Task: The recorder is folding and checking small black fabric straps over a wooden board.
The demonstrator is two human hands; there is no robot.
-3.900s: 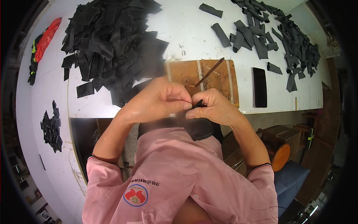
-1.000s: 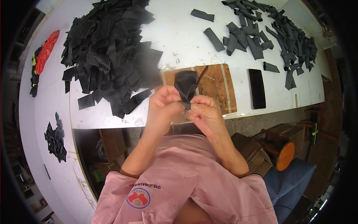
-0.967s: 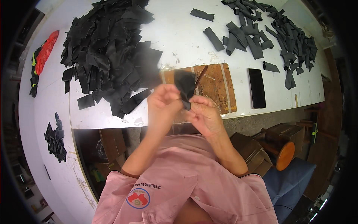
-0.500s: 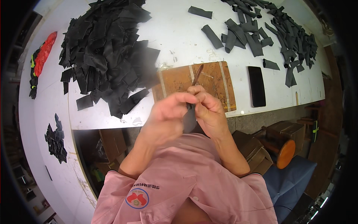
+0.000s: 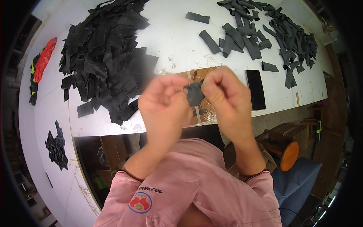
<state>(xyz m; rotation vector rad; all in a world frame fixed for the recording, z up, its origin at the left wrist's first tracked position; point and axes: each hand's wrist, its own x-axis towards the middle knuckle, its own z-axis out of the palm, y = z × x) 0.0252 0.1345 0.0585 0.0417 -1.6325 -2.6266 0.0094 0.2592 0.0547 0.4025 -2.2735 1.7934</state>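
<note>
Between my two hands, above the table's front edge, is a small dark grey fabric piece (image 5: 195, 94), bunched up. My left hand (image 5: 166, 102) pinches its left side between thumb and fingers. With thumb and forefinger, my right hand (image 5: 227, 98) grips its upper right side. Both hands are slightly blurred. Beneath them lies a brown wooden board (image 5: 206, 73) with pale strips, largely covered by the hands. The tip of a thin dark tool (image 5: 194, 75) shows on the board just behind the fabric; the rest is hidden.
Left on the white table (image 5: 174, 41) rises a big heap of flat black fabric pieces (image 5: 102, 56). Rolled grey fabric tubes (image 5: 234, 36) are scattered at the far right. A black phone (image 5: 256, 89) lies right of the board. Below right stand a wooden stool (image 5: 289, 156) and cardboard boxes.
Both hands have risen away from my body, over the board, and moved apart. The fabric piece has come up with them and now spans the gap between their fingers.
</note>
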